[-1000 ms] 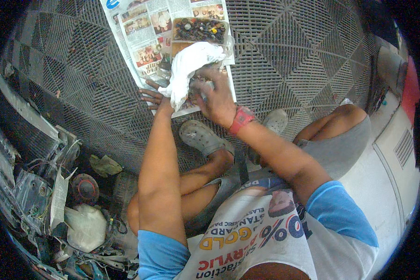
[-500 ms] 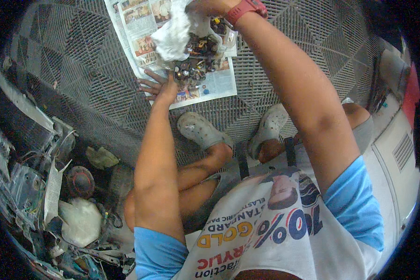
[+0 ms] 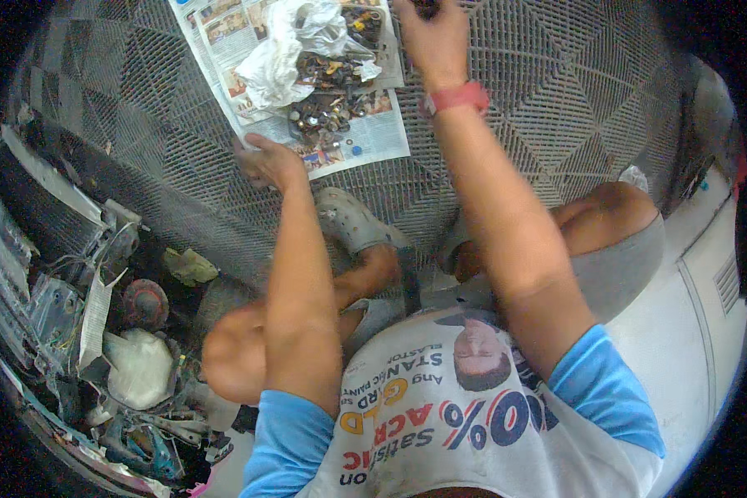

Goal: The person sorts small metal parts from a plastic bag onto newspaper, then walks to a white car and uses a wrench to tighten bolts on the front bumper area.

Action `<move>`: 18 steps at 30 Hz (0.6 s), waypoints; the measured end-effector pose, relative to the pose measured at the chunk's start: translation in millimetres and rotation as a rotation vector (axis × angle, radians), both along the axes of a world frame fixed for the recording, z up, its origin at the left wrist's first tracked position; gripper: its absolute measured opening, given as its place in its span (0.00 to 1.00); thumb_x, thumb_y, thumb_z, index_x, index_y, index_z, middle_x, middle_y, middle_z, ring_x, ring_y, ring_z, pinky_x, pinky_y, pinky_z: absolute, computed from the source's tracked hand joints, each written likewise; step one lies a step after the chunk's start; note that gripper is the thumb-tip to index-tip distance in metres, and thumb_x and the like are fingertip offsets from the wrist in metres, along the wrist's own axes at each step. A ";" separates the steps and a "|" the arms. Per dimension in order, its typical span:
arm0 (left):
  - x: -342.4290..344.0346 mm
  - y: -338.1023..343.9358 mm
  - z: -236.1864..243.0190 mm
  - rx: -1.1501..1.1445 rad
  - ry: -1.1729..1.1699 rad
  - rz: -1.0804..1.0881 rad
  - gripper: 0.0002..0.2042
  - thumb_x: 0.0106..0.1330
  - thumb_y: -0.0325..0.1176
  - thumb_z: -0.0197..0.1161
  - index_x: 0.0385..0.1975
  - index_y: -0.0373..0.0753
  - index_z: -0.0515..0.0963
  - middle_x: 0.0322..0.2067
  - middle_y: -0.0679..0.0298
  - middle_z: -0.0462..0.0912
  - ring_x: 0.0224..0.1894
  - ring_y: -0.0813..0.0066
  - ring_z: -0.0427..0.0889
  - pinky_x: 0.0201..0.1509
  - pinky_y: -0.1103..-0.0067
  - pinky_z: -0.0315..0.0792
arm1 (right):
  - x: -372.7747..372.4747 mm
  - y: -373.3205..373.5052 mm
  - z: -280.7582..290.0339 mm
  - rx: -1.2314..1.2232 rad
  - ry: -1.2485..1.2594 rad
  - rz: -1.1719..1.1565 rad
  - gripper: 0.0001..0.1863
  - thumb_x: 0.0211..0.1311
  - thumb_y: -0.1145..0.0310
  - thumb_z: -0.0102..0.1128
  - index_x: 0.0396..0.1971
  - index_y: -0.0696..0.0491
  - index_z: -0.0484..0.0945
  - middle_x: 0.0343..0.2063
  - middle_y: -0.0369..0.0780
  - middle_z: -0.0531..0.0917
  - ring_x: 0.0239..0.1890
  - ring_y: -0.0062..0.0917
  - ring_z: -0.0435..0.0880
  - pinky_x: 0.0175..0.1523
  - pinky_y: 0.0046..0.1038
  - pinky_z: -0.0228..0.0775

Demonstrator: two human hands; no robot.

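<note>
A sheet of newspaper (image 3: 373, 149) lies on the floor, with a crumpled white plastic bag (image 3: 274, 62) on it. Beside and below the bag is a heap of small mixed hardware pieces (image 3: 328, 112), dark, silvery and yellowish, too small to name singly. My left hand (image 3: 275, 164) is at the paper's near left edge, thumb over the edge and fingers curled, slightly blurred. To the right of the paper, my right hand (image 3: 440, 41) is raised at the top of the view, its fingers closed around a small dark thing whose kind I cannot make out.
Ridged dark floor matting (image 3: 523, 100) spreads around the paper. My feet in grey clogs (image 3: 349, 220) are close to its near edge. On the left lie piled vehicle-like parts and scrap (image 3: 54, 319), with a whitish rounded container (image 3: 141, 369). A pale vented panel (image 3: 697, 307) stands at right.
My right hand has moved from above the bag to the right, off the paper, with something dark in it. My left hand has gone from spread flat on the paper to curled at its edge.
</note>
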State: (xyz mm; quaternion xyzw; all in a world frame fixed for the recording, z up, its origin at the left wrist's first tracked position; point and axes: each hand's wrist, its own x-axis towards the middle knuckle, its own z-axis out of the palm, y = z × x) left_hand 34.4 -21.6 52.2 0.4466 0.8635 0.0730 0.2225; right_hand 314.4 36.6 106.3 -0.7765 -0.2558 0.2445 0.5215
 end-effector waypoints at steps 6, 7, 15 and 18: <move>61.6 52.7 62.9 0.819 -0.058 -0.359 0.35 0.76 0.54 0.49 0.66 0.25 0.56 0.64 0.42 0.63 0.68 0.43 0.63 0.74 0.57 0.53 | -54.5 -68.8 -20.4 -0.151 -0.185 0.186 0.18 0.55 0.66 0.71 0.46 0.54 0.82 0.45 0.50 0.76 0.48 0.45 0.80 0.52 0.40 0.75; 66.6 70.0 73.6 0.810 -0.029 -0.636 0.33 0.73 0.50 0.56 0.66 0.29 0.56 0.66 0.42 0.59 0.68 0.42 0.61 0.72 0.55 0.57 | -62.2 -69.9 -13.9 -0.192 -0.211 0.217 0.21 0.54 0.66 0.72 0.48 0.54 0.81 0.49 0.50 0.72 0.51 0.47 0.77 0.53 0.42 0.74; 50.6 179.5 125.3 -0.228 0.154 -1.637 0.38 0.60 0.20 0.62 0.71 0.53 0.60 0.71 0.44 0.58 0.59 0.36 0.77 0.59 0.56 0.77 | -72.4 -58.8 -26.1 -0.317 -0.255 0.134 0.19 0.53 0.70 0.71 0.47 0.54 0.82 0.47 0.49 0.72 0.51 0.47 0.76 0.51 0.43 0.76; 40.3 182.1 135.1 -0.262 0.171 -1.786 0.39 0.59 0.18 0.60 0.72 0.56 0.61 0.70 0.41 0.61 0.57 0.36 0.78 0.59 0.57 0.77 | -72.5 -55.1 -23.1 -0.295 -0.253 0.144 0.18 0.53 0.69 0.72 0.45 0.54 0.83 0.46 0.49 0.73 0.50 0.47 0.77 0.50 0.43 0.76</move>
